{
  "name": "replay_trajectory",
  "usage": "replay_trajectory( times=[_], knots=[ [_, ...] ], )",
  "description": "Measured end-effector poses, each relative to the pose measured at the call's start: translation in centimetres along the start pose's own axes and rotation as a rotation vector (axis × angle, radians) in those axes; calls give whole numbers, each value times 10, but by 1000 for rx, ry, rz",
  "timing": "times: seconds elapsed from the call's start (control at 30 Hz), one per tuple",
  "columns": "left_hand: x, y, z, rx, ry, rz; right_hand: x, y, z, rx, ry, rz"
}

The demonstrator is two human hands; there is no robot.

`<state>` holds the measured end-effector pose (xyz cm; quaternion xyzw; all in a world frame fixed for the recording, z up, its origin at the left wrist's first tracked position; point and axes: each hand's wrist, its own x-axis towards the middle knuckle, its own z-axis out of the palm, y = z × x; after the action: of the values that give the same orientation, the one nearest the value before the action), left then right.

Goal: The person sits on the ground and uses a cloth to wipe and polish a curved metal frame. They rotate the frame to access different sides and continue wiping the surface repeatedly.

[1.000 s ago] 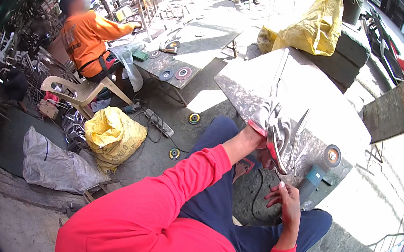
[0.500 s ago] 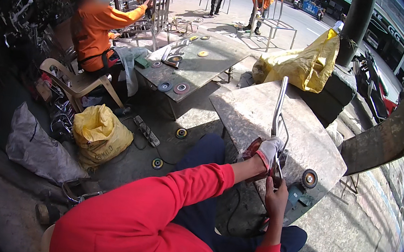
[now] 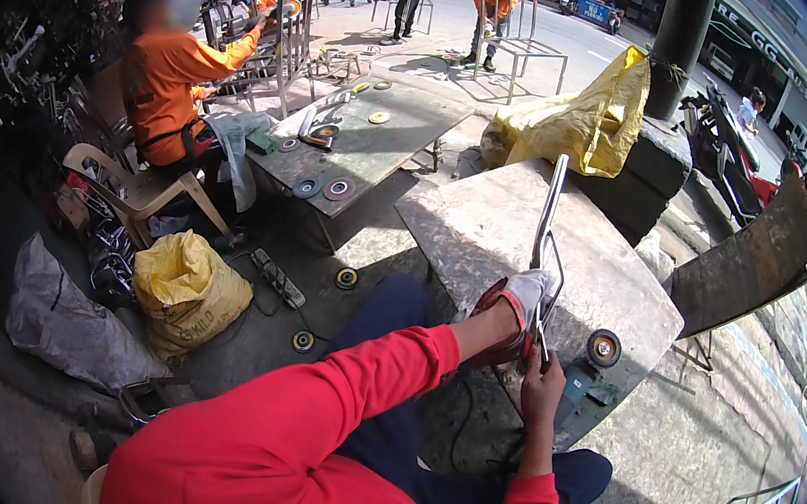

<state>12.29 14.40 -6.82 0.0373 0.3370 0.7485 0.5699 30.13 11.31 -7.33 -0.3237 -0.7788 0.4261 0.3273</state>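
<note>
A shiny bent metal tube frame (image 3: 549, 209) stands out over the worn tabletop (image 3: 613, 268), its long straight arm pointing away from me. My left hand (image 3: 525, 293), in a pale glove, is closed round the middle of it. Dark red cloth (image 3: 487, 306) shows beside that glove, resting by the table's near edge. My bare right hand (image 3: 542, 388) pinches the near end of the frame. Just right of it lies an angle grinder (image 3: 576, 386) with a teal body and a round flap disc (image 3: 603, 348) facing up.
A yellow sack (image 3: 581, 123) lies behind the table, beside a dark post. Abrasive discs (image 3: 340, 189) lie on a second table (image 3: 386, 144), where a person in orange (image 3: 161, 91) sits. A power strip (image 3: 277, 278) and an open yellow sack (image 3: 189, 288) are on the floor leftward. A curved metal sheet (image 3: 749, 269) stands right.
The whole view has shifted slightly, so the tables and sacks appear farther left. Both my hands keep hold of the metal frame, and my right fingers have shifted a little at its near end.
</note>
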Motion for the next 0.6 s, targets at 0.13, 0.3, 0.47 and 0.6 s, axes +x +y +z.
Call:
replay_trajectory(
  times=[0.13,0.3,0.47,0.6],
  knots=[
    [-10,-8,11,-115,32,51,0,-4,-5,0,101,-16],
    [-15,-42,-7,-183,-278,-46,1,-11,-10,-9,334,-34],
    [-2,-69,-20,299,-200,487,22,-17,-10,-25,355,-39],
    [-1,-73,-21,946,-52,805,31,-28,-8,-456,199,32]
  ],
)
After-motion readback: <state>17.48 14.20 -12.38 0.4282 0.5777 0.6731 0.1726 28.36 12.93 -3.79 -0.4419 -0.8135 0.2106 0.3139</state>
